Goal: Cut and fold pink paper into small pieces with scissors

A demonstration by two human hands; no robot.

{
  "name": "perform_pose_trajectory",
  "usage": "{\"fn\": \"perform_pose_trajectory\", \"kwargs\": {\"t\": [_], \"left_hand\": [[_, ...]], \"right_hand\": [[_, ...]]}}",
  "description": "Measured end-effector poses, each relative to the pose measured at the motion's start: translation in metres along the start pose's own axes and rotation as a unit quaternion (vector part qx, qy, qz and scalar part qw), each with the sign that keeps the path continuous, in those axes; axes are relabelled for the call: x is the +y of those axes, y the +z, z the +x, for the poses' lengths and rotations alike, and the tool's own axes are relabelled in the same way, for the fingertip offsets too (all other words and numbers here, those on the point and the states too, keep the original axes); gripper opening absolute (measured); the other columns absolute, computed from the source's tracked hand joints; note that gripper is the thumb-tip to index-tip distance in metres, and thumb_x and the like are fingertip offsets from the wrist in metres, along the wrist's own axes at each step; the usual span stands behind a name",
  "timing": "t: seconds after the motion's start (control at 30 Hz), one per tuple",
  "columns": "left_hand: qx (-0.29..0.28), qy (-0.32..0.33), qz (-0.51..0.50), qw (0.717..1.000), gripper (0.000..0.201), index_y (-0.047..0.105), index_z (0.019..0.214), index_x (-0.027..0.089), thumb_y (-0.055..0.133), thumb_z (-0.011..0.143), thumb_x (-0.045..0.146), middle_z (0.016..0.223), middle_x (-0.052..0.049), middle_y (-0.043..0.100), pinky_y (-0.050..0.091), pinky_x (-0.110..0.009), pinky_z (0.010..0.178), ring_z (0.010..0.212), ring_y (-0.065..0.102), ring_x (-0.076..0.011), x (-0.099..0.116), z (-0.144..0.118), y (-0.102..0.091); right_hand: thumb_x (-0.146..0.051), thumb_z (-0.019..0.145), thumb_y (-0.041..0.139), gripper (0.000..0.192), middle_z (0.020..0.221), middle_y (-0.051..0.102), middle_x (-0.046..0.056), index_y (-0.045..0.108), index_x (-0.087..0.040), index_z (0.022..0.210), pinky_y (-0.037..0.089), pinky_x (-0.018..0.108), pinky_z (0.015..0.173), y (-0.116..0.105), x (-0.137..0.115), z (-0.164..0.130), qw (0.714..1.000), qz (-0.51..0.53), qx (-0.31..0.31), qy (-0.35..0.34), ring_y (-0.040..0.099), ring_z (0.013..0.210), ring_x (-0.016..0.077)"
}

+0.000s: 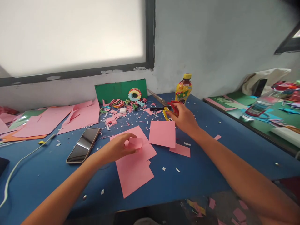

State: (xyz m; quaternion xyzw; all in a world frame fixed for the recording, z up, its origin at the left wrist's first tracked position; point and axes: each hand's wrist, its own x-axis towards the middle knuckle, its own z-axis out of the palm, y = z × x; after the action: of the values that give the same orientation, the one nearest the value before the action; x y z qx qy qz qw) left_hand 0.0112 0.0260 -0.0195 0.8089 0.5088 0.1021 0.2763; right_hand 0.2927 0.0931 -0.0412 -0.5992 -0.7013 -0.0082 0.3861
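Note:
My left hand (120, 145) is closed on a small pink paper piece (136, 143), which curls up between thumb and fingers above larger pink sheets (134, 175). In my right hand (184, 118) are scissors (160, 99) with red handles, their blades pointing up and left toward the wall. Under that hand a yellow-handled tool (166, 115) lies partly covered, with a black strip-like thing beside it. A pink square (162, 133) sits between my hands, and a smaller pink piece (182, 150) shows below it.
A phone (83, 145) lies left of my left hand. Paper scraps and a ring-shaped paper piece (134, 94) stand near a green board (117, 89). A yellow-capped bottle (183, 89) is behind my right hand. Pink sheets (49, 120) spread leftward; a green table (269, 120) adjoins rightward.

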Motion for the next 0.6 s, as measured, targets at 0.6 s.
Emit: {"fn": "perform_pose_trajectory", "kwargs": {"t": [0.6], "left_hand": [[0.267, 0.01, -0.217, 0.939, 0.025, 0.057, 0.097, 0.017, 0.05, 0.074, 0.025, 0.098, -0.007, 0.06, 0.045, -0.031, 0.076, 0.093, 0.056, -0.0198, -0.027, 0.001, -0.001]], "right_hand": [[-0.044, 0.073, 0.064, 0.039, 0.076, 0.035, -0.004, 0.044, -0.02, 0.097, 0.031, 0.018, 0.05, -0.008, -0.028, -0.023, 0.718, 0.491, -0.488, 0.068, 0.032, 0.057, 0.0057]]}}
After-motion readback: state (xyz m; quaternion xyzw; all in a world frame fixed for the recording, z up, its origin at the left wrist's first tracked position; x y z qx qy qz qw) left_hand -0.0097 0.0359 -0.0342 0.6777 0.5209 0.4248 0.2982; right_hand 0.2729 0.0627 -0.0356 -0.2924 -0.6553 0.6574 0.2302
